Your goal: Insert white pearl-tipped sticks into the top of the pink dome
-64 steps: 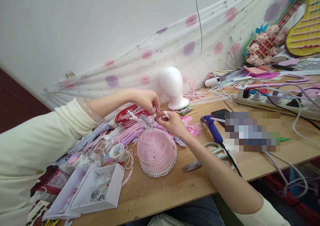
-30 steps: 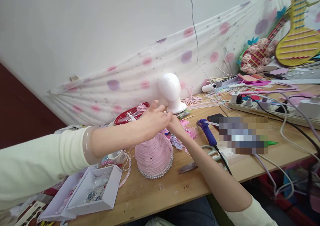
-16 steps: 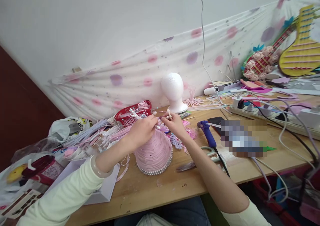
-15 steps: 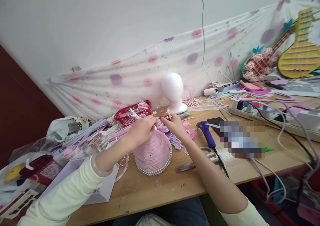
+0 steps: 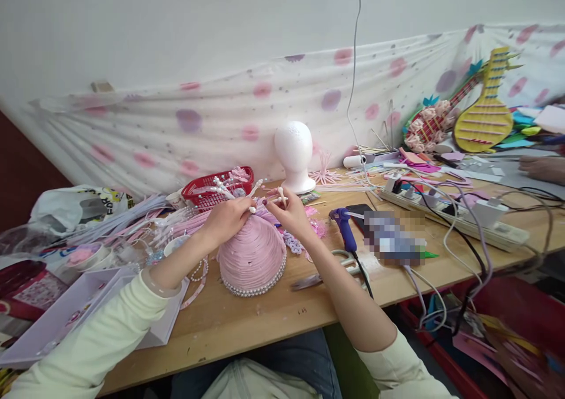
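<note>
A pink dome-shaped headpiece [image 5: 251,258], wound in fuzzy strands and edged with pearl beads along its rim, sits on the table in front of me. My left hand [image 5: 229,218] is closed at its top, pinching a white beaded sprig [image 5: 257,185] whose tip sticks up past the fingers. Just to the right, my right hand [image 5: 289,212] is closed with a small white beaded piece [image 5: 281,195] between its fingers. Pale purple strips [image 5: 263,212] lie between the two hands. The exact grip of the fingertips is partly hidden.
Behind stand a white foam head [image 5: 293,152] and a red basket [image 5: 194,194] of beaded pieces. Scissors [image 5: 309,281], a blue glue gun [image 5: 345,229] and a power strip [image 5: 459,216] lie right; a white box [image 5: 92,305] is left. Another person's hand [image 5: 542,167] rests far right.
The view has swung to the right, so everything appears further left, and another person's hand has come into sight. Both my hands stay above the headpiece with their white beaded pieces.
</note>
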Tool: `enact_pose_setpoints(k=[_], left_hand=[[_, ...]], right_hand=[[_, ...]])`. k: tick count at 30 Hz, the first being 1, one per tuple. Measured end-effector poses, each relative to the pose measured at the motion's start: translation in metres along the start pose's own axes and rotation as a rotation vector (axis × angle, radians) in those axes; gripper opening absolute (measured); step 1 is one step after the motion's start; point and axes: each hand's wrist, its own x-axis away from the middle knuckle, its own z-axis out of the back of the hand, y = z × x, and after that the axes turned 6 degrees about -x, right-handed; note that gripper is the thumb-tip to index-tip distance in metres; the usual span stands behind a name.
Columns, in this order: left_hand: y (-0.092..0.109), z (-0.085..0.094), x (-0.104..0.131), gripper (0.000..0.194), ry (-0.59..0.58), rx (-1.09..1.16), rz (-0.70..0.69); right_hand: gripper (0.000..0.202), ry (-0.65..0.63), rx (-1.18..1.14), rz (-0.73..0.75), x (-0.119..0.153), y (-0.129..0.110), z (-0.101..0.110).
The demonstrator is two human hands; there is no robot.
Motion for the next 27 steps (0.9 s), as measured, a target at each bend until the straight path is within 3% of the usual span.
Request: enact_pose_setpoints(k=[4,9,19,27], left_hand=[[-0.01,-0.007,0.004,0.025,0.004,-0.006,-0.118],[-0.023,-0.015,0.013,0.025,0.101,0.01,-0.195],[-0.015,-0.007,0.01,0.01,0.18,0.449,0.16],[-0.012,0.0,0.0,0.009,0.147,0.413,0.217]], right_hand=[[0.024,-0.007,-0.012,-0.005,0.0,0.002,-0.001],[0.027,0.045,-0.025,-0.062,-0.001,0.004,-0.001],[0.026,0.051,0.061,-0.018,-0.001,0.009,-0.002],[0.024,0.031,0.086,-0.011,-0.001,0.009,-0.003]])
